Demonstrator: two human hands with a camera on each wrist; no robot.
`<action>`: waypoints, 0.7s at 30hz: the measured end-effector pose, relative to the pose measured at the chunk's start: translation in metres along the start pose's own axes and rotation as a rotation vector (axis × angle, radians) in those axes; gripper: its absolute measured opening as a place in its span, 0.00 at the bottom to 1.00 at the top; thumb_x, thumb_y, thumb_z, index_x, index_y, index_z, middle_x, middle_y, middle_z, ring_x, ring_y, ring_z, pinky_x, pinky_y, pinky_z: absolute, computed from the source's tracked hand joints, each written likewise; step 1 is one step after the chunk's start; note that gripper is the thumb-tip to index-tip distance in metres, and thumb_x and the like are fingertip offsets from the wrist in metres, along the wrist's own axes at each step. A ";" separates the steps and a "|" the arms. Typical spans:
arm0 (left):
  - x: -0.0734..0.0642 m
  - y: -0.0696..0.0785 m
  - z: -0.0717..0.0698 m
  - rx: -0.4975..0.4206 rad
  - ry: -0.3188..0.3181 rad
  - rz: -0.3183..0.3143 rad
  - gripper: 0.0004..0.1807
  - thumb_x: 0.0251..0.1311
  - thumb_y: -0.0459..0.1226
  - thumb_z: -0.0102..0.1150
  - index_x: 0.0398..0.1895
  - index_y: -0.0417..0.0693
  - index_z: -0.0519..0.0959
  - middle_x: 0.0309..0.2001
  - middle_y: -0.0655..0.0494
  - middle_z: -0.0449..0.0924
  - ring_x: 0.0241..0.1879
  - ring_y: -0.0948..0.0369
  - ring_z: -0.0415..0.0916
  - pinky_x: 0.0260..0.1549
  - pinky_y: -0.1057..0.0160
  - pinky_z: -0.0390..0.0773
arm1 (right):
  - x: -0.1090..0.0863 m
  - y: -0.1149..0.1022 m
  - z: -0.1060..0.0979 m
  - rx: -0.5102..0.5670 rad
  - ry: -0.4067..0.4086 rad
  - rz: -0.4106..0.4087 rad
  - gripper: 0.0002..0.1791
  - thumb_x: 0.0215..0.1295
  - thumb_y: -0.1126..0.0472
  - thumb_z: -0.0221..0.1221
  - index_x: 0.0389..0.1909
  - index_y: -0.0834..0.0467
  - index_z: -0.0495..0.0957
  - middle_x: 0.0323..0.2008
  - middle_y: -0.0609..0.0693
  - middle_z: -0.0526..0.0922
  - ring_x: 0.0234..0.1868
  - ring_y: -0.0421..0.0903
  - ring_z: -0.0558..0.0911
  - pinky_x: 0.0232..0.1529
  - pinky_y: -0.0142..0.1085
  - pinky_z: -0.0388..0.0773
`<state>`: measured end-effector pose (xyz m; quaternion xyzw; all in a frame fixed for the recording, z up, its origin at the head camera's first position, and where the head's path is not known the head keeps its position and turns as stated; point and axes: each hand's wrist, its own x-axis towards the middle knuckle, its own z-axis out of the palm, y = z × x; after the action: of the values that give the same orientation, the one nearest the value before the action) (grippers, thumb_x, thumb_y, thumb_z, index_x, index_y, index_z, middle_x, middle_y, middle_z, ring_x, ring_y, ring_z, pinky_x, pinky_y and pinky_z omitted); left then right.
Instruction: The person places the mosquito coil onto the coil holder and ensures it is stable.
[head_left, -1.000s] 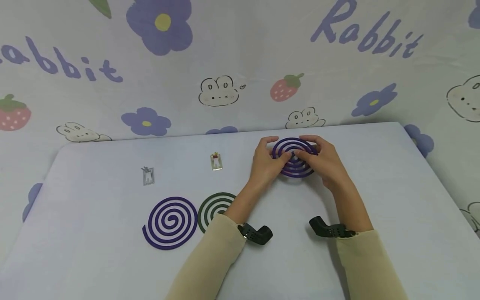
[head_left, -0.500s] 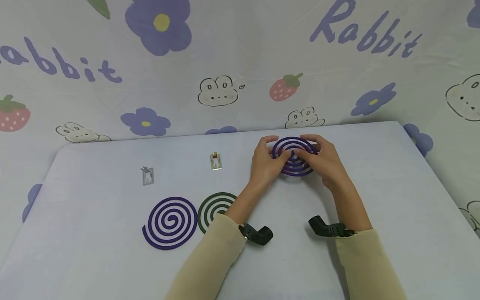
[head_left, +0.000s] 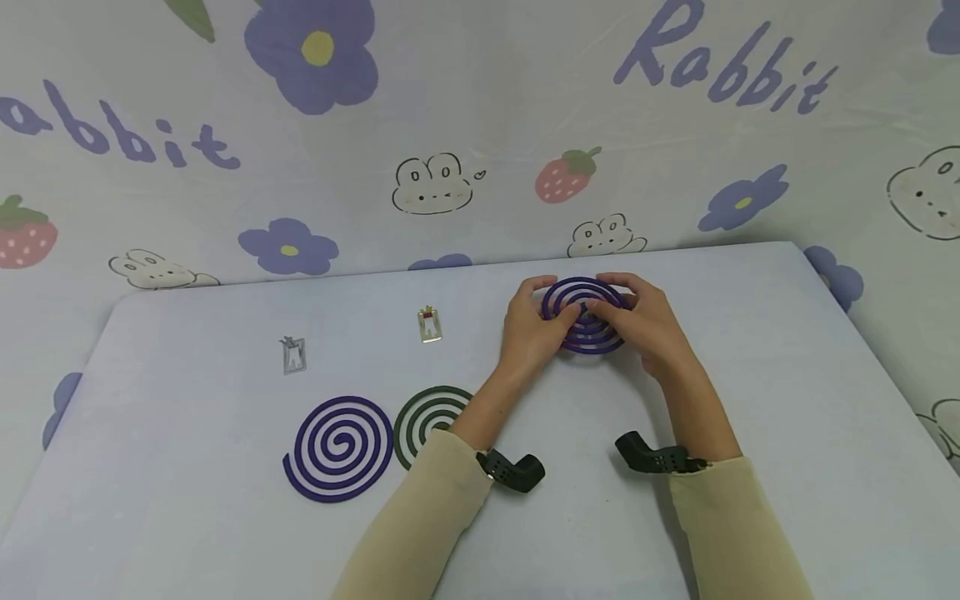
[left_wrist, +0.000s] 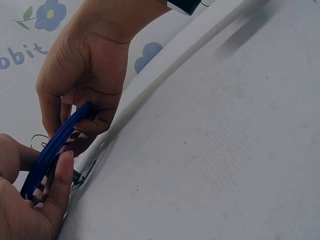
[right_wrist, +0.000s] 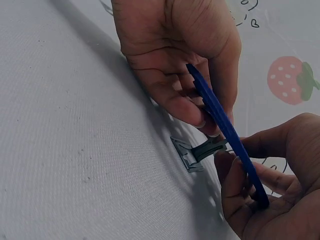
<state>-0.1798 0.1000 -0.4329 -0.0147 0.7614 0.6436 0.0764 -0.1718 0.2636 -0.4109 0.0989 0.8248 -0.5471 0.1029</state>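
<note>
Both hands hold a purple mosquito coil (head_left: 591,337) near the table's back edge. My left hand (head_left: 528,329) grips its left side, and my right hand (head_left: 654,329) grips its right side. Both thumbs press near the centre, while fingers reach round the far rim. Seen edge-on in the right wrist view, the coil (right_wrist: 227,131) is tilted. Below it a small metal coil stand (right_wrist: 187,155) rests on the table, its raised prong reaching the coil's middle. Fingers hide whether the prong passes through. In the left wrist view the coil (left_wrist: 52,147) shows as a thin blue band.
On the white table (head_left: 187,517) lie another purple coil (head_left: 341,446) and, touching it, a green coil (head_left: 427,417) partly covered by the left sleeve. A silver stand (head_left: 295,356) and a gold stand (head_left: 430,325) lie behind them. Patterned cloth (head_left: 495,100) hangs behind.
Both hands keep their grip on the coil at nearly the same place. The head view has shifted slightly; the coils and stands on the table have not moved.
</note>
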 end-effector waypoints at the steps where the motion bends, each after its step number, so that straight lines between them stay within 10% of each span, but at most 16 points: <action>1: 0.000 0.000 0.000 -0.004 0.000 -0.001 0.29 0.68 0.36 0.68 0.71 0.47 0.74 0.54 0.38 0.88 0.52 0.49 0.88 0.53 0.56 0.88 | 0.000 0.000 0.000 0.002 -0.001 0.004 0.35 0.76 0.55 0.62 0.80 0.55 0.64 0.72 0.69 0.74 0.68 0.60 0.77 0.68 0.49 0.78; 7: 0.001 0.000 -0.001 -0.004 0.013 -0.006 0.28 0.67 0.36 0.69 0.69 0.47 0.75 0.53 0.38 0.89 0.51 0.51 0.89 0.52 0.59 0.87 | 0.000 -0.001 0.002 -0.006 0.001 0.008 0.34 0.76 0.55 0.62 0.79 0.56 0.66 0.70 0.68 0.75 0.65 0.58 0.78 0.56 0.33 0.77; 21: 0.003 0.000 -0.014 0.025 0.016 -0.023 0.28 0.63 0.36 0.72 0.67 0.48 0.77 0.57 0.39 0.87 0.51 0.51 0.88 0.53 0.56 0.87 | 0.002 -0.001 0.010 -0.001 -0.021 0.012 0.34 0.77 0.55 0.61 0.80 0.56 0.64 0.71 0.69 0.75 0.67 0.61 0.79 0.71 0.53 0.76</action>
<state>-0.1842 0.0861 -0.4309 -0.0276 0.7699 0.6328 0.0777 -0.1729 0.2546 -0.4144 0.0980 0.8232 -0.5473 0.1148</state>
